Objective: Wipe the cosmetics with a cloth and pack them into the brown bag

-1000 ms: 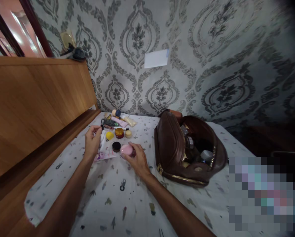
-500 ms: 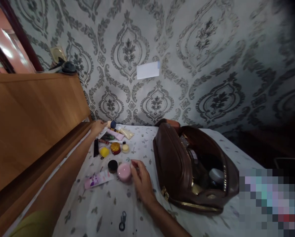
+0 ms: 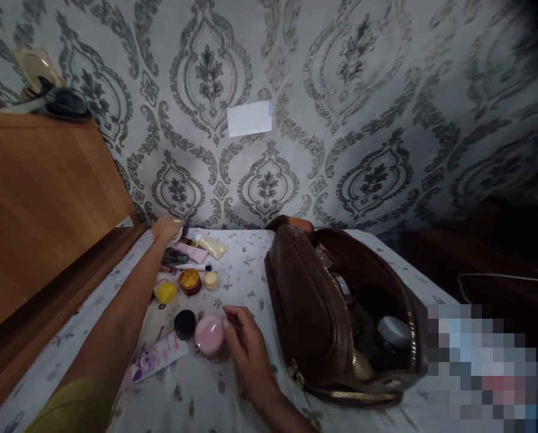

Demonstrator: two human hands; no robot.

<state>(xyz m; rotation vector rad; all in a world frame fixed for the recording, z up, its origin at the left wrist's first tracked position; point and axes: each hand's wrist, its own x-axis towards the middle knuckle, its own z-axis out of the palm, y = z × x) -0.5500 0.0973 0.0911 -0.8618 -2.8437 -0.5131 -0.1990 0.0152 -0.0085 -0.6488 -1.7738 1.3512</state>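
My left hand (image 3: 167,230) reaches to the far end of the cloth, its fingers closed around a small container with a dark blue cap (image 3: 185,230); most of the container is hidden. Close by lie a cream tube (image 3: 213,247), a pink tube (image 3: 192,252) and other slim cosmetics. My right hand (image 3: 248,349) rests on the cloth, thumb and forefinger apart, its tips at the edge of a pink jar (image 3: 210,337). Beside that jar are a black-lidded jar (image 3: 185,325) and a white and purple tube (image 3: 158,359). Farther back sit an amber jar (image 3: 190,281), a small cream pot (image 3: 211,280) and a yellow item (image 3: 166,293).
An open brown leather bag (image 3: 302,300) stands right of my right hand, with containers inside, one a grey-lidded jar (image 3: 394,332). A wooden panel (image 3: 47,210) borders the left. Patterned wallpaper (image 3: 269,180) rises behind, with a white card (image 3: 249,118) on it.
The view has shifted right and closer. My left hand now covers more of the dark-blue-capped container. My right hand stays beside the pink jar.
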